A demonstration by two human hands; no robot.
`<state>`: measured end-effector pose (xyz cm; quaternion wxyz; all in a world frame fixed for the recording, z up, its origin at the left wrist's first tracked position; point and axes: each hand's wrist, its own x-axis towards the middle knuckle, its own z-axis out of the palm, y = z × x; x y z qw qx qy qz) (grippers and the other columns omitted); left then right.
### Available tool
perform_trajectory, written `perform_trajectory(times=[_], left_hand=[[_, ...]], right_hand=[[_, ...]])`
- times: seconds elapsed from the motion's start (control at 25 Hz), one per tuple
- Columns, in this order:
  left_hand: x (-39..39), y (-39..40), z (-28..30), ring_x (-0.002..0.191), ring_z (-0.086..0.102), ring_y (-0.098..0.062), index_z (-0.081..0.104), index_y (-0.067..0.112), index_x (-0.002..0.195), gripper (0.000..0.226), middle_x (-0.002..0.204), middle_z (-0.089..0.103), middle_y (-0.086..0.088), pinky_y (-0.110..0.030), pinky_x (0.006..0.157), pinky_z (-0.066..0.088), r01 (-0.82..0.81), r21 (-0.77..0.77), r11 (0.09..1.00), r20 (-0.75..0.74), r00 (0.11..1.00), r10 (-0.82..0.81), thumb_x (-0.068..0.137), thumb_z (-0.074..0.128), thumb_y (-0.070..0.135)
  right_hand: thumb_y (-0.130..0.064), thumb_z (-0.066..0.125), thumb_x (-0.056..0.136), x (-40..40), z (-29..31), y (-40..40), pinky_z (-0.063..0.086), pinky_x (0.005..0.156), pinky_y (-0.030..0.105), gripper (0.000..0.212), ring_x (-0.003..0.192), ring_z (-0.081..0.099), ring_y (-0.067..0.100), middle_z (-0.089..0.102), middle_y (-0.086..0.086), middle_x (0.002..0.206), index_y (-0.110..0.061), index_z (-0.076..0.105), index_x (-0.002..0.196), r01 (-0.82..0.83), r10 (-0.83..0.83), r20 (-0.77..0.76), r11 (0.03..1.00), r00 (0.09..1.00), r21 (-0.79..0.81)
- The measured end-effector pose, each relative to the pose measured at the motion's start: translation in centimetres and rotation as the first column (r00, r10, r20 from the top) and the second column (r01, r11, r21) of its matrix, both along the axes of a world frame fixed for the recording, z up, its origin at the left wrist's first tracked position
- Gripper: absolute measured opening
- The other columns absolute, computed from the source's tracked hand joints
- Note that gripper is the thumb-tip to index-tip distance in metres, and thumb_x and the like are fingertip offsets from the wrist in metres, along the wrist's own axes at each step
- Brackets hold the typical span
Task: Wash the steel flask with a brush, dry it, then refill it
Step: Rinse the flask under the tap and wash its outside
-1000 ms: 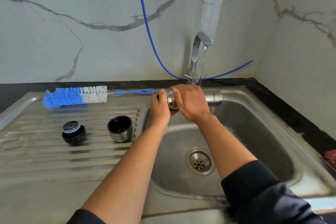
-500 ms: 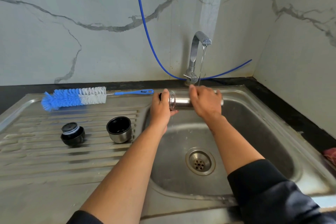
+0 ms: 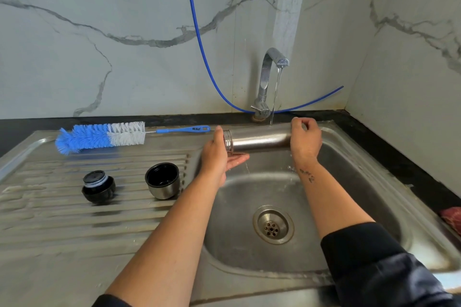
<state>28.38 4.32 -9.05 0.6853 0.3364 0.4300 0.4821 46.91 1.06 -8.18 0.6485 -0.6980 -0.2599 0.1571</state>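
Both hands on flask: left hand flat over mouth, right hand curled round base. We judge it wet, slippery, stiff; grip mid-body.

Soft, even daylight fills the scene, bright without harshness. A pale vertical streak of reflected light runs down the marble wall above the tap. The steel sink shows dull, broad sheen, no hard glare. Shadows under the cup and stopper are faint. Wide-angle distortion bends the bench edges; the corners, including the sleeve, look slightly soft.
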Motion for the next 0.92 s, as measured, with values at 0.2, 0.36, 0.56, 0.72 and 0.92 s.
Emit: perform_trajectory(times=[0.2, 0.36, 0.56, 0.72, 0.92], left_hand=[[0.6, 0.0, -0.7, 0.104, 0.07, -0.032, 0.056, 0.012, 0.113, 0.031, 0.118, 0.065, -0.018, -0.047, 0.069, 0.065, -0.063, 0.2, 0.978, -0.102, 0.991, 0.085, 0.107, 0.046, 0.041], [0.7, -0.4, -0.7, 0.095, 0.073, -0.035, 0.056, 0.01, 0.111, 0.031, 0.112, 0.069, -0.023, -0.048, 0.067, 0.064, -0.061, 0.221, 0.973, -0.131, 0.987, 0.092, 0.106, 0.047, 0.039], [-0.2, 0.0, 0.1, 0.091, 0.069, -0.025, 0.056, 0.02, 0.096, 0.021, 0.098, 0.064, -0.005, -0.049, 0.072, 0.064, -0.08, 0.282, 0.956, -0.15, 0.981, 0.126, 0.107, 0.048, 0.036], [0.5, -0.6, -0.1, 0.094, 0.07, -0.026, 0.056, 0.023, 0.098, 0.025, 0.103, 0.067, -0.011, -0.054, 0.079, 0.063, -0.029, 0.294, 0.955, -0.161, 0.984, 0.08, 0.102, 0.051, 0.047], [0.0, -0.4, -0.1, 0.09, 0.07, -0.022, 0.056, 0.024, 0.096, 0.018, 0.099, 0.066, -0.006, -0.044, 0.071, 0.064, -0.044, 0.317, 0.947, -0.156, 0.983, 0.098, 0.106, 0.049, 0.037]], right_hand=[[-0.047, 0.021, 0.104, -1.8, -1.0, 0.7, 0.033, 0.11, 0.062, 0.055, 0.118, 0.058, 0.029, 0.065, 0.009, 0.119, -0.018, 0.067, 0.113, 0.103, 0.246, 0.573, 0.855, 0.782, -0.508], [-0.041, 0.017, 0.109, -7.1, 0.3, 1.7, 0.043, 0.097, 0.047, 0.052, 0.091, 0.066, 0.032, 0.063, 0.001, 0.084, -0.019, 0.056, 0.083, -0.11, 0.443, 0.794, 0.891, 0.415, -0.44], [-0.046, 0.02, 0.108, -0.6, -1.1, 0.1, 0.047, 0.098, 0.047, 0.065, 0.097, 0.065, 0.037, 0.071, 0.019, 0.093, -0.009, 0.071, 0.092, 0.045, 0.326, 0.685, 0.884, 0.652, -0.464], [-0.036, 0.021, 0.11, -4.3, -0.6, 1.3, 0.047, 0.093, 0.046, 0.055, 0.087, 0.064, 0.033, 0.069, 0.012, 0.089, -0.012, 0.065, 0.088, -0.043, 0.351, 0.805, 0.925, 0.479, -0.378], [-0.051, 0.017, 0.108, -3.1, -0.7, 0.8, 0.048, 0.083, 0.045, 0.057, 0.086, 0.063, 0.031, 0.067, 0.006, 0.086, -0.021, 0.059, 0.085, -0.207, 0.429, 0.786, 0.903, 0.444, -0.376]])
